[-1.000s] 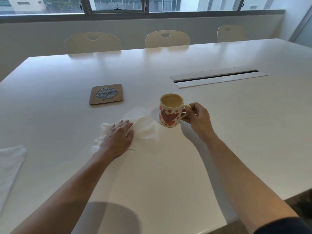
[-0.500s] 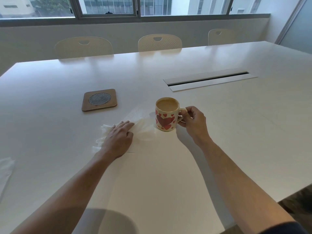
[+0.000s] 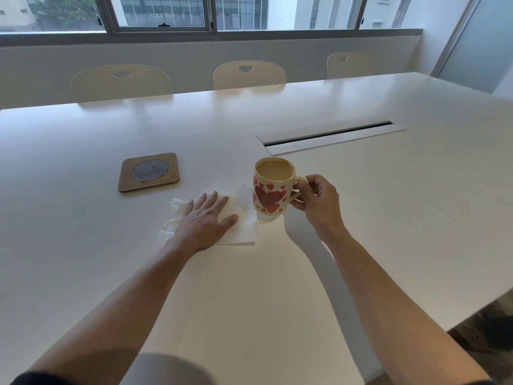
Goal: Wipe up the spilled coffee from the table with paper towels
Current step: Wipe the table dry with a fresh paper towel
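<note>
Left hand (image 3: 206, 218) flat, palm down, fingers spread; right hand (image 3: 319, 201) curled closed, both forearms extended.

**Materials and finish as found**

Your table (image 3: 361, 218) reads as a smooth white laminate with a soft sheen. The paper towels (image 3: 241, 226) are white, embossed and crumpled. The mug (image 3: 270, 190) looks like glossy glazed ceramic. The coaster (image 3: 148, 172) is matt wood with a woven mesh centre.
</note>
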`<state>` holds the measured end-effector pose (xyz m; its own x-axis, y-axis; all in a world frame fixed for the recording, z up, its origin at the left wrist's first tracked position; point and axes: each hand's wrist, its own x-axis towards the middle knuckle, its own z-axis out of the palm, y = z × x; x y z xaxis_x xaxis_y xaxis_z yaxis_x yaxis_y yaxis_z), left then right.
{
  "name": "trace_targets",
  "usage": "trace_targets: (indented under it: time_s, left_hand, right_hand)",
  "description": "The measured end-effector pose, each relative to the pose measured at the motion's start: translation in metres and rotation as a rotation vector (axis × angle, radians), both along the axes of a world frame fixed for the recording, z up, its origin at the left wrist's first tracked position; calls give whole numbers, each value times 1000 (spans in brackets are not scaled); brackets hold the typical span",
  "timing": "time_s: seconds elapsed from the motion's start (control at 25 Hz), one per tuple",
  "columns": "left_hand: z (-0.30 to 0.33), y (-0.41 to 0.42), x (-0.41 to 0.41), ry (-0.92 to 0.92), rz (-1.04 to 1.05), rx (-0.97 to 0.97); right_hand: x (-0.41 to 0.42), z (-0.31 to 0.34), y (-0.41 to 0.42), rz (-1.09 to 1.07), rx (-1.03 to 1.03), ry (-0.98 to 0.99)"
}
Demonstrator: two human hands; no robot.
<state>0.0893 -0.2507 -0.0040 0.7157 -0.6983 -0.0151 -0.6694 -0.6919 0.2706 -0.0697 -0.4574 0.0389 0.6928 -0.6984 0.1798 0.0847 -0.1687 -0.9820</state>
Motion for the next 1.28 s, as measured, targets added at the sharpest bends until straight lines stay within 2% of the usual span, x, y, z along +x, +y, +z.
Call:
trace_targets:
  time_s: [0.4,0.6,0.8,1.08,1.28]
  left_hand:
    - [4,-59,5,3,-242,112]
    - [3,-79,-22,-39,-482,68]
    - [1,-73,-35,-59,-583,27]
    - [0,-46,-52,44,-659,-126]
    - [7,-26,-69,206,-629,-217]
  right_hand:
    - [-12,16,-7,-54,-38,9]
    - [-17,19,-7,-65,-50,11]
    - [-15,20,-6,-72,-83,18]
    - [-8,21,-2,-61,-115,23]
    - [-7,18,3,-48,-101,37]
